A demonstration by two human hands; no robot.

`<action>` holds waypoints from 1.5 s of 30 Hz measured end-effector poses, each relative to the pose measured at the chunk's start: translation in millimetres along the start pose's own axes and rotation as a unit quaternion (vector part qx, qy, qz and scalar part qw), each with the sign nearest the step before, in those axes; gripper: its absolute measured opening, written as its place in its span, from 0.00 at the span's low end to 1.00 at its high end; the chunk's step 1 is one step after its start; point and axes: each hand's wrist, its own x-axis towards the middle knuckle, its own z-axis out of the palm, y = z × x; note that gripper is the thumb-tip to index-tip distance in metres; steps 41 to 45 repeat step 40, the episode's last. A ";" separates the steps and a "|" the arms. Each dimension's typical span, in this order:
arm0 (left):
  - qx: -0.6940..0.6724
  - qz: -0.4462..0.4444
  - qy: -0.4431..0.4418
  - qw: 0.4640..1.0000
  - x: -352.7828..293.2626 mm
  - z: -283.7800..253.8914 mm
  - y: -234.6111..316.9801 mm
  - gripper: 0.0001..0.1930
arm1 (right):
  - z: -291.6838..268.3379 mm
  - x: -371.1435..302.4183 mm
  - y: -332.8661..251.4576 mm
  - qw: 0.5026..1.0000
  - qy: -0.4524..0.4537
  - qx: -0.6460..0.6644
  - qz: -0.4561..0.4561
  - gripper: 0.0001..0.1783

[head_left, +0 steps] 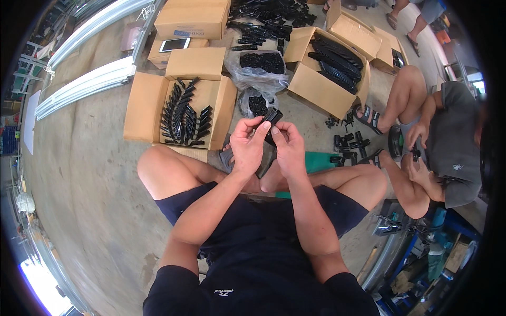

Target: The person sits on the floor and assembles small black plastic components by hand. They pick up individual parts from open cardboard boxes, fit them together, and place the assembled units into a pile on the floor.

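Observation:
Between my two hands, above my crossed legs, is a black plastic tubular fitting (272,117). My left hand (246,143) grips it from the left, thumb laid along its side. From the right, my right hand (289,148) pinches its lower part, fingers closed. The fitting's lower end is partly hidden by my fingers. Just beyond my hands lies a clear plastic bag of small black parts (257,104). To the left, an open cardboard box (224,113) holds rows of similar black fittings (184,113).
A larger bag of black pieces (262,62) and a pile of black fittings (271,21) lie farther off. Another open box (321,87) stands right of them. Loose fittings (350,143) lie near a seated co-worker (456,137). A tablet (175,45) rests on a carton at the left.

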 end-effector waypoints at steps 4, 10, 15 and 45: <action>-0.004 -0.001 -0.008 1.000 -0.3 1.5 3.2 0.10 | -11.3 6.4 5.9 0.996 -0.009 -0.081 0.024 0.10; -0.002 -0.002 -0.011 1.000 -1.1 2.2 1.1 0.10 | -14.8 2.8 -0.2 0.998 -0.025 -0.054 0.024 0.08; -0.003 -0.011 -0.013 1.000 -1.4 2.4 2.5 0.10 | -18.2 2.4 -8.9 0.997 -0.017 -0.024 0.072 0.07; -0.043 -0.070 -0.064 0.995 2.0 -3.4 -4.0 0.10 | -22.8 20.1 -29.8 0.995 -0.093 -0.044 0.015 0.26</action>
